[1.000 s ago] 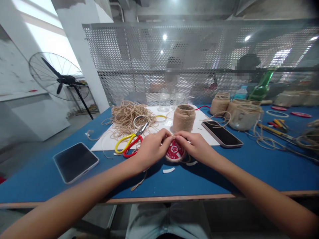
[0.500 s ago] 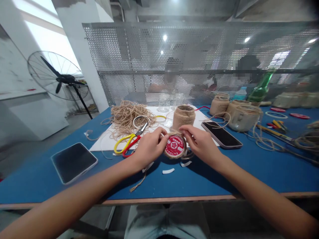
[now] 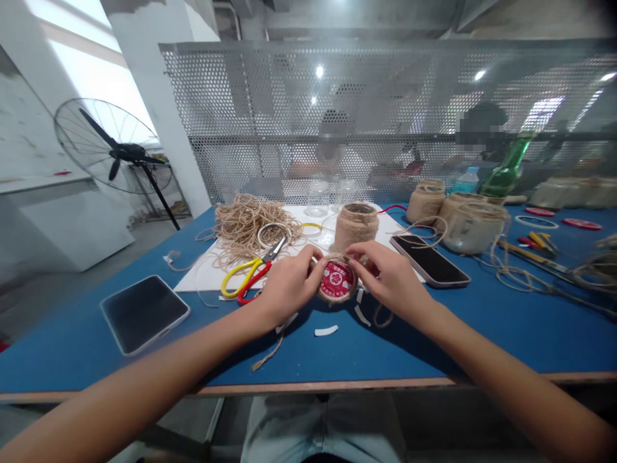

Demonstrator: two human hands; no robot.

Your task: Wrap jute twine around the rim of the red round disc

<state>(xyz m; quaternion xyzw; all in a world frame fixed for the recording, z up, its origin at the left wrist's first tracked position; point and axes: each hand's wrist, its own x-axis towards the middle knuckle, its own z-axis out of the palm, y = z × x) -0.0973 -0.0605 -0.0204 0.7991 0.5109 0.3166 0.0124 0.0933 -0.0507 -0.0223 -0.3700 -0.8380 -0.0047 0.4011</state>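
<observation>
The person's left hand [image 3: 288, 284] and right hand [image 3: 391, 281] meet over the front of the blue table [image 3: 457, 334], and both grip a small round lid [image 3: 337, 281]. The lid's flat face is glossy red with a white flower mark, and its rim is bound in rough tan twine. The left hand's thumb and curled fingers pinch the lid's left edge. The right hand's thumb and fingertips close on its upper right edge. The lid is tilted towards the camera and sits just in front of a white sheet [image 3: 207, 276]; whether it touches the table cannot be told. A loose twine end [image 3: 380, 316] curls below the right hand.

Short white strips [image 3: 326, 331] lie on the blue surface near the wrists, and a frayed twine scrap [image 3: 268, 354] lies by the left forearm. Scissors [image 3: 250, 273] with yellow and red loop handles rest on the sheet just beside the left hand. Behind them is a loose heap of jute cord [image 3: 245, 224]. A squat twine-wrapped jar [image 3: 355, 226] stands just behind the lid. A dark, glossy phone [image 3: 429, 258] lies to the right, and a second dark slab device [image 3: 144, 312] lies well to the left. A perforated metal screen [image 3: 385, 109] closes off the far side
</observation>
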